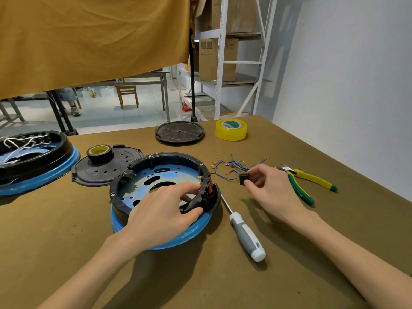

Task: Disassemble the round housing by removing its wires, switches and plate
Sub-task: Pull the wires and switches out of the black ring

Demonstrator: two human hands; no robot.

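Two bare forearms were seen reaching in from the near edge over a brown table (223,286). On the left hand (160,210), the thumb was curled against the outer rim of the round housing (160,192) while the fingers were hooked over the black rim from inside, so that the rim section carrying the orange switches (210,188) was gripped between them; the switches sat just beyond the fingertips. Beneath those fingers the blue metal plate (153,175) was seen lying inside the housing. The right hand (267,186) was held apart from the housing, and a small black switch (243,179) was pinched between its thumb and curled fingers, at the left of the fingertips. Just beyond those fingertips a loose tangle of blue wires (231,167) with brass terminals was spread on the table, clear of the housing. Between the two hands a screwdriver (245,233) with a grey and white handle was laid, its shaft touching or passing under the housing's edge. To the right of the right hand, green and yellow pliers (307,181) were placed. Farther beyond the fingers, a black perforated cover (98,168) with a roll of black tape (100,153) on it, a round black grille (179,132), a roll of yellow tape (231,129) and, far left, a second housing (33,159) with white wires were seen.
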